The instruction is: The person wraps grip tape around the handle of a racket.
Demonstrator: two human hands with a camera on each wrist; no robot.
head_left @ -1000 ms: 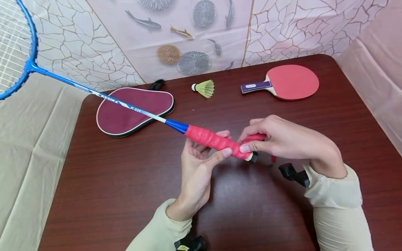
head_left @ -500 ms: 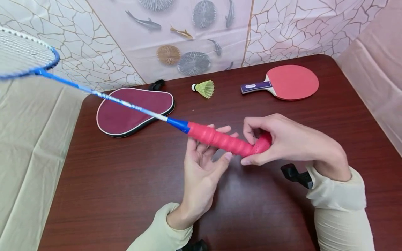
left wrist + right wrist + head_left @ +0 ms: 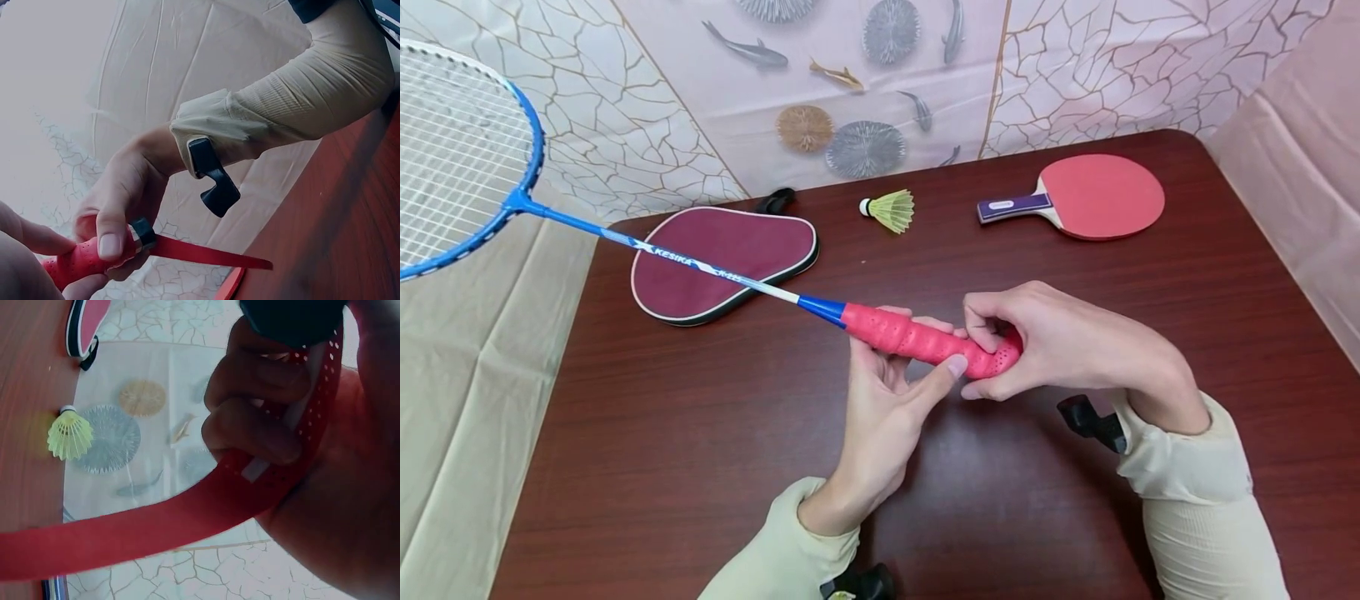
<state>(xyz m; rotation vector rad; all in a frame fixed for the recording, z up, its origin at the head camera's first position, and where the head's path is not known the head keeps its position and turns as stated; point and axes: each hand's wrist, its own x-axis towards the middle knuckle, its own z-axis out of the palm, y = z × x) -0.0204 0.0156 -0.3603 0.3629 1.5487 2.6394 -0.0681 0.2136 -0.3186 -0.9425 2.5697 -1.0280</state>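
Note:
A blue-and-white badminton racket (image 3: 700, 265) slants across the head view, its head at the upper left. Red perforated grip tape (image 3: 887, 329) winds in ridges round its handle. My left hand (image 3: 883, 421) holds the handle from below, thumb against the tape and fingers behind. At the butt end, my right hand (image 3: 1075, 346) grips the tape between bent fingers and thumb. In the left wrist view the black butt cap (image 3: 145, 231) shows, and a loose strip of tape (image 3: 209, 253) trails past it. The right wrist view shows this strip (image 3: 137, 531) running out from under the curled fingers.
On the dark wooden table (image 3: 715, 467), a maroon paddle case (image 3: 722, 242) lies under the racket shaft. Behind are a yellow shuttlecock (image 3: 891, 210) and a red table tennis paddle (image 3: 1105, 197). Patterned cloth (image 3: 1075, 67) hangs along the back.
The racket has rolled about its shaft, its head swinging nearly edge-on and then back to show the strings. My left thumb has come back onto the handle; my right hand has shifted its hold at the butt.

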